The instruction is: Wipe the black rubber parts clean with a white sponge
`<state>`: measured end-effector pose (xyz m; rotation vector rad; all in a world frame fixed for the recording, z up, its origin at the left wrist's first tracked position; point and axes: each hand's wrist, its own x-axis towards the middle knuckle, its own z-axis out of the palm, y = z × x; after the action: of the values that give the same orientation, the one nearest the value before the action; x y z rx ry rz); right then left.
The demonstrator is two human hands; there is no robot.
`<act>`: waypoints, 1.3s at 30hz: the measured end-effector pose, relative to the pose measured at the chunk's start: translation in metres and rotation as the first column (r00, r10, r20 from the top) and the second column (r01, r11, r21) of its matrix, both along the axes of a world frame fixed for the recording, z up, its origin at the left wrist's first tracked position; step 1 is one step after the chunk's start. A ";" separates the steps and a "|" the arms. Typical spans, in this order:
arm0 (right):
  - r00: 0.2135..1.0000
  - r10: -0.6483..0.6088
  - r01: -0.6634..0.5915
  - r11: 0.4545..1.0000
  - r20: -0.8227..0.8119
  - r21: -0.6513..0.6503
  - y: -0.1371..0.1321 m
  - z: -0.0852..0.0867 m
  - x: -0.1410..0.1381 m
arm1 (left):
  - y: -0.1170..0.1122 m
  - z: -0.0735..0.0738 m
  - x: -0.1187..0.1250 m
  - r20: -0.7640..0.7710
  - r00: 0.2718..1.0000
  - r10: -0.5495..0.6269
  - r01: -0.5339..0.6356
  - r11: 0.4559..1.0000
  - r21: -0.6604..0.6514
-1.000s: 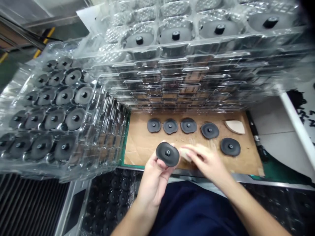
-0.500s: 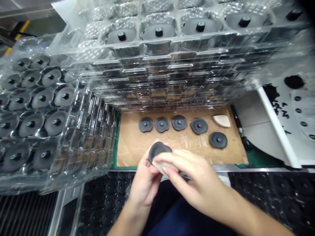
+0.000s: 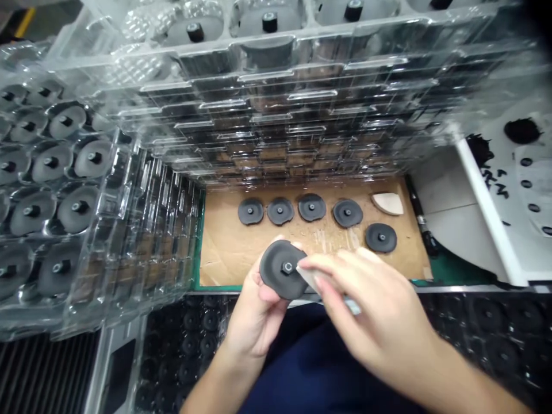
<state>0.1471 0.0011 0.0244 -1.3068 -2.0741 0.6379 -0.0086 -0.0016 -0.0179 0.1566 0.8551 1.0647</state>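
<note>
From where I stand, the left hand (image 3: 254, 316) comes up with its palm turned upward, fingers curled behind a dark disc (image 3: 273, 276) and thumb at its near edge, so the disc's face and short central post tilt up toward the wearer. The right hand (image 3: 375, 310) reaches in from the other side, knuckles up, thumb and fingertips pinched on a thin pale pad (image 3: 311, 280) whose tip lies at the disc's right side, close by the post; how hard it presses, I cannot tell.

Both hands are over the near part of a cardboard sheet (image 3: 224, 259). To their left, a band of the sheet runs to a green strip and a wall of stacked trays. Beyond the hands sit five loose discs (image 3: 250, 211), four in a row and one nearer at the right, just below a pale wedge (image 3: 388, 203). Farther right stands a white-edged panel (image 3: 489, 213).

The left tray stack (image 3: 142, 230) is clear plastic, its top pockets each cradling a disc, post up. The taller back stack (image 3: 276, 121) carries more discs in its upper pockets. Dark lower trays (image 3: 198, 333) show beneath the bench's metal edge (image 3: 474, 289), holding similar round pieces.
</note>
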 end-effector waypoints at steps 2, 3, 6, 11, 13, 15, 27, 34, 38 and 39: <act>1.000 0.023 -0.022 0.997 -0.012 0.068 0.000 0.000 -0.004 | 0.000 0.002 0.002 0.007 1.000 0.000 0.000 1.000 0.003; 0.997 0.057 -0.055 0.997 -0.049 0.047 0.001 0.000 -0.006 | 0.000 0.004 0.003 0.008 1.000 0.002 -0.002 1.000 0.002; 0.992 0.037 -0.048 0.995 -0.118 -0.090 0.004 -0.001 -0.010 | -0.001 0.004 0.003 -0.027 0.999 0.042 -0.042 0.999 0.011; 0.983 0.071 -0.082 0.995 -0.170 -0.055 0.011 -0.006 -0.009 | -0.001 -0.003 0.005 -0.052 0.996 0.074 -0.074 0.997 0.001; 0.977 0.001 -0.045 0.979 -0.213 -0.201 0.018 -0.021 -0.003 | 0.000 -0.006 0.005 -0.080 0.988 0.132 -0.132 0.991 0.001; 0.969 -0.196 0.137 0.933 -0.151 -0.333 0.024 -0.046 0.004 | 0.001 -0.008 0.004 -0.097 0.978 0.185 -0.186 0.983 0.003; 0.952 -0.221 0.132 0.920 -0.212 -0.368 0.008 -0.062 0.001 | 0.001 -0.009 0.001 -0.097 0.979 0.177 -0.174 0.984 0.044; 0.936 0.093 -0.159 0.972 -0.340 -0.173 0.017 0.002 -0.021 | 0.000 -0.002 0.003 -0.138 0.985 0.103 -0.096 0.994 0.061; 0.949 0.068 -0.096 0.992 -0.308 -0.078 0.016 -0.003 -0.021 | -0.002 -0.001 0.004 -0.141 0.985 0.103 -0.093 0.993 0.077; 0.943 0.052 -0.085 0.993 -0.327 -0.086 0.014 -0.006 -0.019 | -0.002 -0.001 0.003 -0.144 0.984 0.110 -0.100 0.992 0.074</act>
<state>0.1280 0.0148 0.0182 -1.0994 -1.8422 0.9319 -0.0054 -0.0037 -0.0191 0.2508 0.9701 1.1918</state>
